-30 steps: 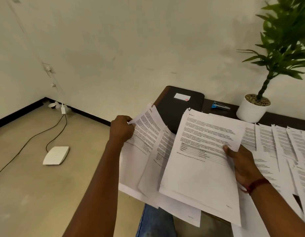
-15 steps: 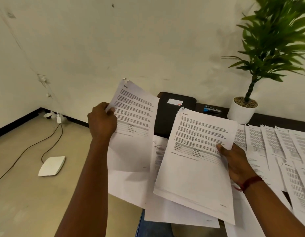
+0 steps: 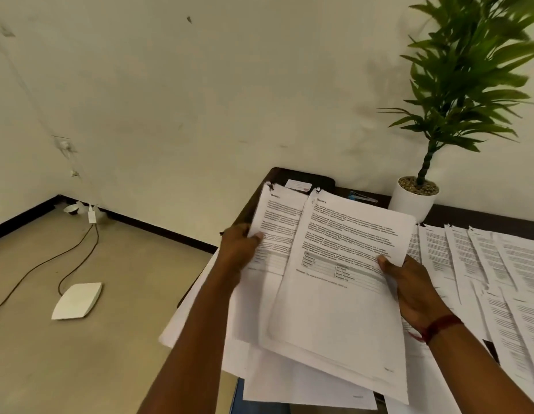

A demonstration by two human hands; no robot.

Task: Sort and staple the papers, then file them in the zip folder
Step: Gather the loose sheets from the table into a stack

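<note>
My right hand (image 3: 415, 291) grips a stapled set of printed papers (image 3: 343, 294) by its right edge, held above the table's near left corner. My left hand (image 3: 239, 252) pinches a second printed set (image 3: 279, 231) at its left edge; this set is tucked partly behind the first. More loose sheets (image 3: 289, 386) lie underneath, hanging over the table edge. The black zip folder (image 3: 319, 179) lies at the table's far left corner, mostly hidden by the papers. A blue stapler (image 3: 363, 197) lies just right of the folder.
Several printed sheets (image 3: 484, 264) are spread in overlapping rows over the dark table (image 3: 484, 215) to the right. A potted plant (image 3: 413, 198) stands at the back by the wall. On the floor to the left are a white device (image 3: 77, 300) and cables.
My left hand lifted its set off the pile, raised it, then swung it right and down until it slid behind the right hand's set. The right hand barely moved.
</note>
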